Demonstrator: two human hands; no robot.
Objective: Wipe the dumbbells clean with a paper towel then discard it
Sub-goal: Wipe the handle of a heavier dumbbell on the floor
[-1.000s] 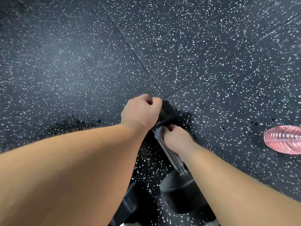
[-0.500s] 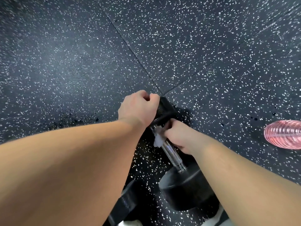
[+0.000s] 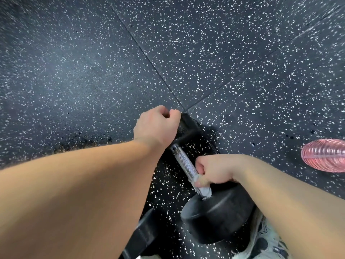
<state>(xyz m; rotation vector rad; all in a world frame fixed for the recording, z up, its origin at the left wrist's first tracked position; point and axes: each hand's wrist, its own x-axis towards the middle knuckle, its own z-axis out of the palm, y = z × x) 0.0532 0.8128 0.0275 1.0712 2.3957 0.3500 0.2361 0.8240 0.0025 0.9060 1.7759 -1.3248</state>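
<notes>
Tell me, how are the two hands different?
The left hand grips the far black end of the dumbbell; the right hand grips its metal handle. The right hand holds a paper towel; the left hand holds none. The left hand sits farther away, the right hand nearer. Both are curled on the same dumbbell.

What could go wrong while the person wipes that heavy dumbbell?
The paper towel is bunched against the rough metal handle, so it might tear. The right hand is close to the near head; sliding into it could bump the knuckles. If the left hand lets go of the far head, the dumbbell might roll.
</notes>
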